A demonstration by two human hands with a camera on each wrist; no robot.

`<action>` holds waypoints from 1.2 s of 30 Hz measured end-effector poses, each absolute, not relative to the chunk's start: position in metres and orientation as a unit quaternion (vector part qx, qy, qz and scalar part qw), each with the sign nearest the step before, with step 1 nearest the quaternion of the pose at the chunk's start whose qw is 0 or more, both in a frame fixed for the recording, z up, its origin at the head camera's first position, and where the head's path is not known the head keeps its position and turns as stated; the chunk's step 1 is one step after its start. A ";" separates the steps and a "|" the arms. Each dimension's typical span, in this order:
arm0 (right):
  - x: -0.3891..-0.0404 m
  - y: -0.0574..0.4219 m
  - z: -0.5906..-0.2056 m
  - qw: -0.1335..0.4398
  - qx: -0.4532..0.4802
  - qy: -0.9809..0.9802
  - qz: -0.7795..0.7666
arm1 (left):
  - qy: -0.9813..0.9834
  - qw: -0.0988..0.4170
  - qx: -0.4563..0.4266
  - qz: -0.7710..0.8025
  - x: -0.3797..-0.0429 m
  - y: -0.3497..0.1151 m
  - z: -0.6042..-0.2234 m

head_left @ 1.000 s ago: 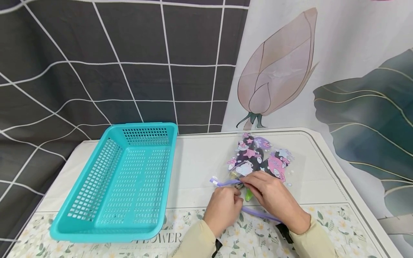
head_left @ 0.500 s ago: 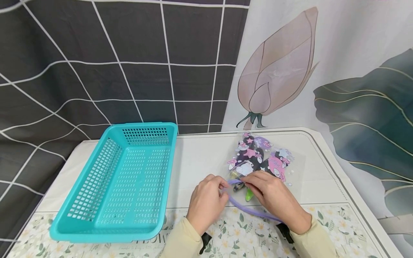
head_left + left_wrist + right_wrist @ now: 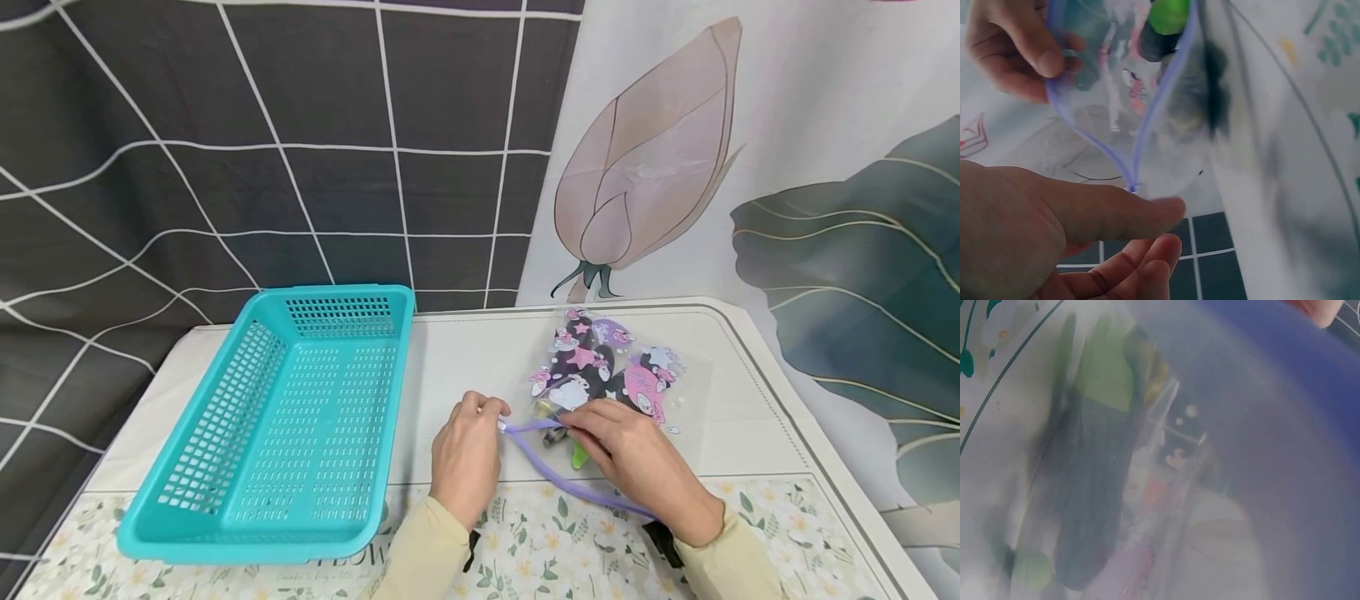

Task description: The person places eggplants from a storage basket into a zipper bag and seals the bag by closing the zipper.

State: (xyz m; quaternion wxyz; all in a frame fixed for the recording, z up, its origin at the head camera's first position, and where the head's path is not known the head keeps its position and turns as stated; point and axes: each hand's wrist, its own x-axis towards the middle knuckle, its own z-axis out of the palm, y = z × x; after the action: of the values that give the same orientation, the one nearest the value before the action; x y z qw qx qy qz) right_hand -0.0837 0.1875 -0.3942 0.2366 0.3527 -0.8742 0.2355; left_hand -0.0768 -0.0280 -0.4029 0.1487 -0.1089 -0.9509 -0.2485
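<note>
A clear zip bag with a purple zip strip lies toward the back right of the table, its mouth spread apart. Black, pink and purple cartoon prints show on it. Inside is a dark, long object with a green end. My right hand pinches the far edge of the mouth. At the mouth's left corner, my left hand holds the end of the strip by its small white slider. In the left wrist view the thumb lies across that corner, hiding part of it.
A turquoise plastic basket with perforated walls stands on the left of the table. Behind the table hang a dark grid curtain and a pale flower-print one. A floral mat covers the table's front part.
My left hand has drawn away from the bag's middle to the left end of its mouth, where it now takes hold of the slider. The right hand keeps its pinch in place.
</note>
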 end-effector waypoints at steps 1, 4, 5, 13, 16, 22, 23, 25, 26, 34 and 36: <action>-0.084 0.187 -0.394 0.236 0.352 -0.875 0.235 | -0.952 0.147 -0.106 -0.248 -0.078 -0.028 -0.404; -0.083 0.187 -0.394 0.234 0.352 -0.875 0.234 | -0.952 0.145 -0.101 -0.250 -0.081 -0.028 -0.409; -0.083 0.188 -0.394 0.233 0.353 -0.875 0.234 | -0.952 0.147 -0.101 -0.250 -0.082 -0.028 -0.410; -0.082 0.187 -0.395 0.235 0.358 -0.874 0.231 | -0.953 0.133 -0.106 -0.252 -0.083 -0.030 -0.411; -0.081 0.186 -0.395 0.240 0.362 -0.870 0.234 | -0.953 0.125 -0.108 -0.253 -0.082 -0.031 -0.410; -0.077 0.178 -0.392 0.245 0.376 -0.864 0.231 | -0.958 0.112 -0.103 -0.244 -0.080 -0.030 -0.404; -0.076 0.176 -0.392 0.244 0.381 -0.862 0.230 | -0.959 0.111 -0.102 -0.240 -0.079 -0.029 -0.403; -0.074 0.171 -0.392 0.245 0.388 -0.860 0.225 | -0.961 0.111 -0.103 -0.232 -0.078 -0.029 -0.401; -0.073 0.169 -0.393 0.245 0.390 -0.859 0.224 | -0.961 0.113 -0.105 -0.228 -0.077 -0.028 -0.400; -0.065 0.158 -0.398 0.229 0.389 -0.867 0.210 | -0.966 0.109 -0.111 -0.205 -0.072 -0.027 -0.392; -0.064 0.157 -0.400 0.221 0.388 -0.870 0.208 | -0.967 0.101 -0.112 -0.205 -0.072 -0.026 -0.390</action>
State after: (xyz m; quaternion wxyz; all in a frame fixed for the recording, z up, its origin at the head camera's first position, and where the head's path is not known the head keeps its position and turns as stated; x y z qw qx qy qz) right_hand -0.0639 0.1570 -0.3997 0.2214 0.3880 -0.8702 0.2079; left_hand -0.0718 -0.0263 -0.3898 0.1014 -0.1117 -0.9670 -0.2052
